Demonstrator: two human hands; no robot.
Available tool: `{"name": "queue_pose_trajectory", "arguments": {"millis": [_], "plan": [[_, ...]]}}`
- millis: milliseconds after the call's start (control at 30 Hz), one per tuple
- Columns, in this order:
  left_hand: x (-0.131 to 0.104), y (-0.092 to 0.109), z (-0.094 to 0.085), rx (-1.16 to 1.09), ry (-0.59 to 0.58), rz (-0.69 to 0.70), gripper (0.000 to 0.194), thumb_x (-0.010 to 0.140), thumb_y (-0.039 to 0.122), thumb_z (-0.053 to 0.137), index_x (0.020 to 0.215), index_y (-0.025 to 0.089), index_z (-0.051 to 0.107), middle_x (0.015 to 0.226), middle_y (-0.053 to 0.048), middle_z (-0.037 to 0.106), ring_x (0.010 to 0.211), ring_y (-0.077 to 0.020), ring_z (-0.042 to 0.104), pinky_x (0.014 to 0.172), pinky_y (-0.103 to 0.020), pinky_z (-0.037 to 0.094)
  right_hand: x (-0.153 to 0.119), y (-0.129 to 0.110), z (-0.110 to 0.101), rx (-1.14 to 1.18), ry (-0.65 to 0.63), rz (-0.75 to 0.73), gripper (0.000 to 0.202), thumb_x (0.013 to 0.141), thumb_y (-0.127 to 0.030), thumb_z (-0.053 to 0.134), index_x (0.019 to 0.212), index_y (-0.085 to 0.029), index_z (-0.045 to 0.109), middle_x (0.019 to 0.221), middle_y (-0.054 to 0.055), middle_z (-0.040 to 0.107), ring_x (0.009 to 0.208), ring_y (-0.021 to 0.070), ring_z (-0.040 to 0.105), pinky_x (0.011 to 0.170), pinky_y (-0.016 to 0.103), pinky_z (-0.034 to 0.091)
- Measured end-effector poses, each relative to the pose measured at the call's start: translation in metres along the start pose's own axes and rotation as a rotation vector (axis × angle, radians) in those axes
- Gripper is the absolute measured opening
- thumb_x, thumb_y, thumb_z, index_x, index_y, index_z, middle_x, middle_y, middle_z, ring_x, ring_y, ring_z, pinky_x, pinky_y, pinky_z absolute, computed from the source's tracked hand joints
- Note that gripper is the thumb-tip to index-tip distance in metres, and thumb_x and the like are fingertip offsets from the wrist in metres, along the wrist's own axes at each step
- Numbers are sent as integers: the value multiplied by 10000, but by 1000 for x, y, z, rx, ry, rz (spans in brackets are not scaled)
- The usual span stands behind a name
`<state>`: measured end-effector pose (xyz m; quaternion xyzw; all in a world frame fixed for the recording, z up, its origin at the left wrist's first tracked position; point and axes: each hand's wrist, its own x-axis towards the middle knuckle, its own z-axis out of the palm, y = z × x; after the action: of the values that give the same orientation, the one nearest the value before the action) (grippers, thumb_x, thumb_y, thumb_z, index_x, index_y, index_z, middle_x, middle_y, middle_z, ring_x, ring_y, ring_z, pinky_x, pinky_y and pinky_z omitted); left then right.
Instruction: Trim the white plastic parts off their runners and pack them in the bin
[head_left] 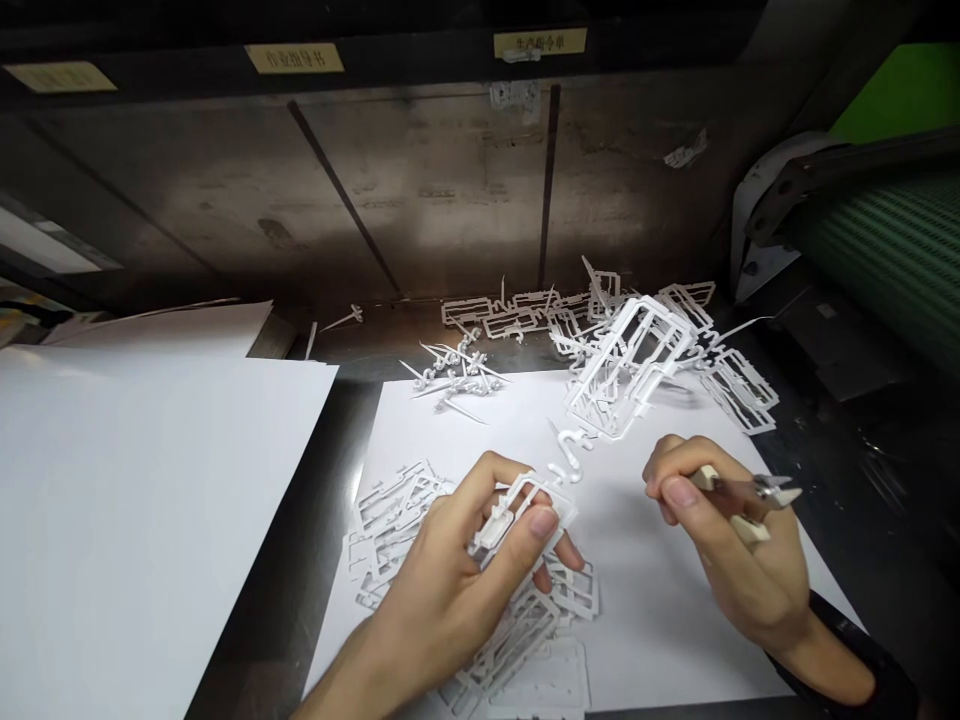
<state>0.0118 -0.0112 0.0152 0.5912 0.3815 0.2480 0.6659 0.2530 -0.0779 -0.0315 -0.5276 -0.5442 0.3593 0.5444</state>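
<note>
Head view shows me the left hand point(457, 565) pinching a white frame point(491, 530) between thumb and fingers above a paper sheet point(652, 640); a curved runner point(575, 462) appears to join it to a second frame point(604, 354) beyond. My right hand point(739, 570) is curled around cutters point(780, 494), blades pointing outward. I'd judge a light pinch best, since such thin bars could flex, and any cut wants the blades flush and clear of fingertips. Overhead, the middle label point(295, 58) reads 作业指导书, the right label point(540, 42) 生产指令单; the left label point(60, 77) is too faint. I see no brand.
</note>
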Motion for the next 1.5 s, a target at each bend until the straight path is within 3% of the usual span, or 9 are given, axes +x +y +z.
{"name": "queue_pose_trajectory", "arguments": {"millis": [167,500,767,967,1033,1133,1267,1400,1500], "plan": [[1,1,0,-55,-69,-36,223,1158,411,608,1042,222,624,951,-2,813,745,-129,735,773,-248,595,1,-1,-1,-37,-33,-27,220,1163,-285,562,974,-256,670,782,2,471,712,193,495,617,373,324],[0,5,6,-194,-89,-144,249,1158,458,590,1078,222,592,904,-6,806,718,-154,733,798,-301,601,0,-5,-1,-50,-61,-23,207,1166,-275,561,992,-257,672,786,-12,489,670,159,481,595,342,347],[1,-2,-2,-156,-207,-120,185,1181,426,552,1225,255,604,1103,-21,802,1040,-203,752,1003,-354,590,5,-10,1,-166,-79,-111,138,1108,-189,619,1048,-267,715,852,2,678,679,156,592,601,305,432],[-3,-12,-2,-151,-187,-33,114,1193,361,548,1251,292,617,1130,14,809,1109,-174,747,1060,-315,556,4,-11,0,-176,-133,-173,118,1082,-151,635,1062,-245,703,879,5,717,714,158,654,641,286,479],[-3,-12,-2,-152,-178,-21,123,1193,371,545,1253,293,619,1133,12,810,1093,-167,747,1028,-298,571,5,-11,-1,-177,-179,-164,118,1082,-151,634,1013,-234,681,852,-8,694,691,140,625,635,271,461],[-1,-9,-1,-187,-186,-88,173,1181,434,548,1177,270,603,1099,-5,790,892,-150,754,753,-240,623,6,-12,-3,-220,-307,-21,210,1104,-186,601,899,-227,619,700,-55,531,597,115,485,577,265,381],[3,-4,0,-211,-128,-193,275,1135,530,601,1142,258,560,1049,-7,760,579,-95,664,450,-171,517,7,-15,-4,-330,-459,224,314,1114,-261,598,807,-228,539,659,-70,424,598,118,410,590,286,329],[3,0,4,-173,-73,-251,333,1103,580,635,1121,254,570,987,-11,765,540,-95,628,419,-160,448,9,-18,-2,-361,-531,318,325,1112,-259,580,795,-230,514,677,-74,437,613,120,392,600,289,315],[2,2,6,-156,-46,-244,309,1115,552,631,1102,245,593,916,-8,771,596,-114,648,500,-180,471,10,-19,-3,-361,-531,312,328,1105,-238,581,785,-230,507,667,-79,436,605,117,388,600,287,311]]}}
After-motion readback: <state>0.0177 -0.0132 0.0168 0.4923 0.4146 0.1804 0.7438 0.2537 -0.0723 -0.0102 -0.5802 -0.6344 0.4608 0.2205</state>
